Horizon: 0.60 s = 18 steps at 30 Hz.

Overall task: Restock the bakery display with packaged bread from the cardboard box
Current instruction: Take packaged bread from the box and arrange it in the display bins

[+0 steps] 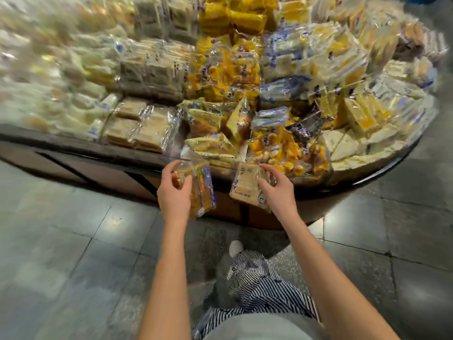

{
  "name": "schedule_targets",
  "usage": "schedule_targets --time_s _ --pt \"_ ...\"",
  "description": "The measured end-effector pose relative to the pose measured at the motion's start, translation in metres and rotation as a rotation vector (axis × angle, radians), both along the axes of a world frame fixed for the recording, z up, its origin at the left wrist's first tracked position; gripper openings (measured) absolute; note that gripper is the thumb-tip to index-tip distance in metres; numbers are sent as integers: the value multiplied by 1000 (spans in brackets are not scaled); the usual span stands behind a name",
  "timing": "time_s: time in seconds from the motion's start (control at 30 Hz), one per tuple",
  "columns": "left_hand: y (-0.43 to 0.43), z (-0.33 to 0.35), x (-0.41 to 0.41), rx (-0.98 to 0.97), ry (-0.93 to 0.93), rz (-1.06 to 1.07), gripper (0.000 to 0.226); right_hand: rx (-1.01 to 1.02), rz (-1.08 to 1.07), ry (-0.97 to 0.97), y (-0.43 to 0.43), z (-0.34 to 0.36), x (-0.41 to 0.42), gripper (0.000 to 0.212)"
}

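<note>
My left hand [174, 192] grips a clear-wrapped bread pack with a blue and orange label [202, 190], held on edge just in front of the display's rim. My right hand [278, 190] grips a second pack of pale sliced bread [246, 186], tilted against the dark front edge of the bakery display [137, 157]. Both packs hang over the floor, below the heap of bagged bread on the stand. No cardboard box is in view.
The tiered display holds several stacks: brown loaves [137, 126] at the left front, yellow bags [220, 67] in the middle, white sandwich packs [348, 143] at the right. Grey tiled floor [73, 241] lies around the stand. My striped trouser leg and shoe [235, 247] stand close to the base.
</note>
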<state>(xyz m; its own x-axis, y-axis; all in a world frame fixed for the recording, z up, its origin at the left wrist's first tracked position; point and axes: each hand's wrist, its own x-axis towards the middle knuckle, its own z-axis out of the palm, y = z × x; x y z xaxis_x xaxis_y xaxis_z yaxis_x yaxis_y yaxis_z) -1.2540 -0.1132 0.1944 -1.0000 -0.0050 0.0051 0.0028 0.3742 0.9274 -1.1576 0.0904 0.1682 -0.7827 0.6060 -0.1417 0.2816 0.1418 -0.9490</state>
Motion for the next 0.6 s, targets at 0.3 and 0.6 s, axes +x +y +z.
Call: schedule_targets --time_s 0.3,0.6 --pt "-49 14 -128 -67 -1 206 38 2 235 29 -35 6 -173 30" --pt "-79 11 -215 -96 -54 391 29 2 348 12 -54 6 -292 33"
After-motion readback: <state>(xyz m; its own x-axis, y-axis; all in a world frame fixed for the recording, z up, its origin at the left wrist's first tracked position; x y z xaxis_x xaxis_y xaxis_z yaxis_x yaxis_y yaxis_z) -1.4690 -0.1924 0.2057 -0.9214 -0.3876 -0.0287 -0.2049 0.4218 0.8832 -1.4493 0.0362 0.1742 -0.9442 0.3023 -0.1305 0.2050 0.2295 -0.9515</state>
